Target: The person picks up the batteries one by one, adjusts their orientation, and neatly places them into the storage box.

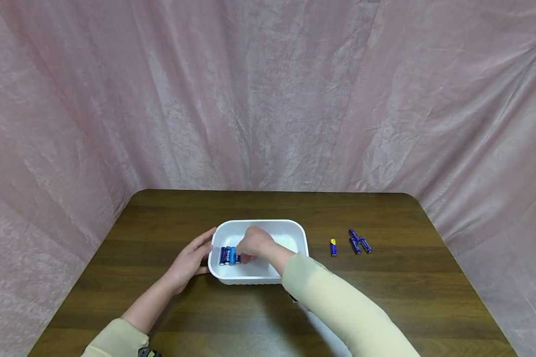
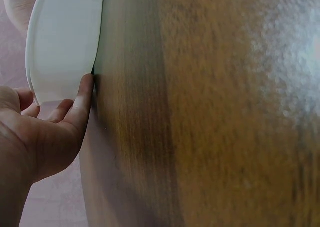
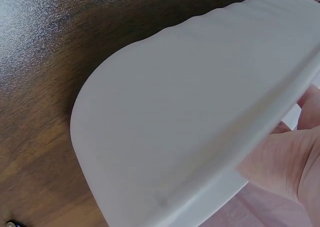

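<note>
A white plastic tray [image 1: 268, 273] stands on the table. Inside at its left end, a row of batteries [image 1: 227, 256] lies side by side, dark blue ones and one lighter blue. My right hand [image 1: 255, 242] reaches into the tray, its curled fingers pinching a dark battery [image 1: 238, 259] at the right end of this row; the hand covers most of that battery. Outside the tray, my left hand [image 1: 189, 263] rests against the left wall with fingers spread. The left wrist view shows its fingertips [image 2: 86, 82] touching the tray's side near the bottom.
To the right of the tray, a yellow-topped battery [image 1: 333, 247] lies on the wooden table [image 1: 411, 292]. Beyond it, a loose group of 3 dark blue batteries [image 1: 355, 246] lies close together. A pink curtain [image 1: 268, 99] hangs behind the table.
</note>
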Demonstrator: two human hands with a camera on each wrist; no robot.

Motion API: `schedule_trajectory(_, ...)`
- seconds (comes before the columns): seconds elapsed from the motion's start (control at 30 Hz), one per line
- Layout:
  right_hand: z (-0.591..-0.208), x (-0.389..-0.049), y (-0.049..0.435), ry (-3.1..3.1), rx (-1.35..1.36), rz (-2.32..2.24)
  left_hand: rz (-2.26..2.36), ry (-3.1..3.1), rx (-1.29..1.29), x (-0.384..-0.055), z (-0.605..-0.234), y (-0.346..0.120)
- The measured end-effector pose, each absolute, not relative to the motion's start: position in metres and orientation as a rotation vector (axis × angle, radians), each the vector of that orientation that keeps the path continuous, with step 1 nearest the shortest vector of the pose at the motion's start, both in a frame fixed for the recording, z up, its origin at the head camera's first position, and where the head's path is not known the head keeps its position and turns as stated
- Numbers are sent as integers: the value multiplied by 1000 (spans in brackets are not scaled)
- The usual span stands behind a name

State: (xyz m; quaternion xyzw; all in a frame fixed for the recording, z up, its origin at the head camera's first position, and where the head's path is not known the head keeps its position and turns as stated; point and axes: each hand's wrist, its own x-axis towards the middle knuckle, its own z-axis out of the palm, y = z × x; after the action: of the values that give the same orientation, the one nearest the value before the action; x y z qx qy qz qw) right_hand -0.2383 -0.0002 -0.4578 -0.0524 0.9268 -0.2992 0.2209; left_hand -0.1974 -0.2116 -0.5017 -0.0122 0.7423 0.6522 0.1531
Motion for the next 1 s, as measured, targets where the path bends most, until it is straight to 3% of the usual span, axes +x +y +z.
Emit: schedule_trajectory(1.0, -436, -249, 29, 2512, -168, -895, 1859, 2136, -52, -196, -499, -209)
